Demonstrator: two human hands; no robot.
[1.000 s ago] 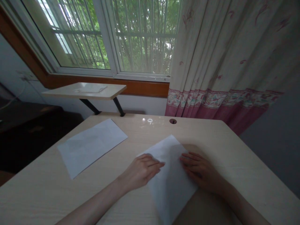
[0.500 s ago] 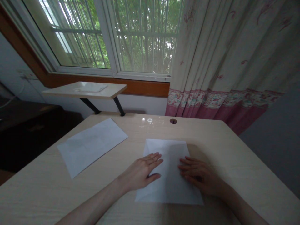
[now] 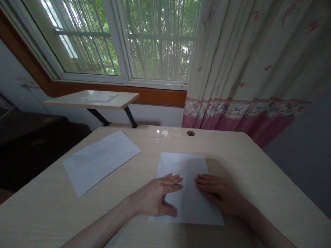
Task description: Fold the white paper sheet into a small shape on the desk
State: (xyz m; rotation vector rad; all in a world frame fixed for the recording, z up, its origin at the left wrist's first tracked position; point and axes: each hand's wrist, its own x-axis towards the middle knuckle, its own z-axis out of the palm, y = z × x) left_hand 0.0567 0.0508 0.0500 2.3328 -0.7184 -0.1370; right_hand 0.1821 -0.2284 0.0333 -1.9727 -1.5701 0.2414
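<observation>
A white sheet of paper point(image 3: 188, 203) lies flat on the desk in front of me, its far edge away from my fingers. Over its left side rests my left hand point(image 3: 161, 194), fingers stretched out and thumb spread toward the near edge. My right hand point(image 3: 217, 191) lies on the paper's right side, its fingers extended and pointing inward. Neither hand grips anything. Parts of the paper's two side edges are hidden beneath the hands.
Another white paper point(image 3: 100, 162) lies slanted on the left of the desk point(image 3: 224, 144). A small raised shelf point(image 3: 126, 100) on black supports stands at the back left. Behind are a barred window and a curtain point(image 3: 232, 110); a round cable hole point(image 3: 190, 133) sits near the back edge.
My left hand has slid slightly nearer and to the right over the paper, its thumb moving toward me. My right hand has barely moved. Both papers stay in place.
</observation>
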